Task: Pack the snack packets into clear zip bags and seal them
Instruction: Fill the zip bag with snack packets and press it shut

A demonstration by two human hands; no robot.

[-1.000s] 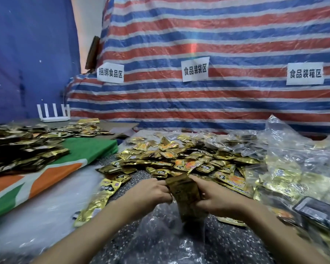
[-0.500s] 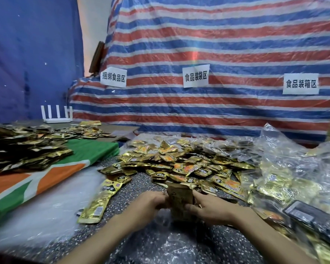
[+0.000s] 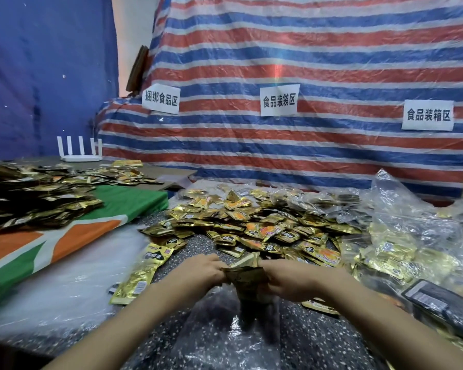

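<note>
Snack packets (image 3: 247, 276) gripped by left hand (image 3: 198, 273), right hand (image 3: 292, 281); pile (image 3: 251, 225) just beyond.

Striped tarp (image 3: 318, 57) with three paper signs (image 3: 278, 100), white router (image 3: 80, 156) beside blue sheet (image 3: 46, 76)

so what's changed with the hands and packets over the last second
The bundle of packets has sunk lower between the hands, further into the clear zip bag below; less of it stands above them. The left hand and right hand still grip it; nothing was let go. The loose packet pile and the long packet at left stayed put.
</note>
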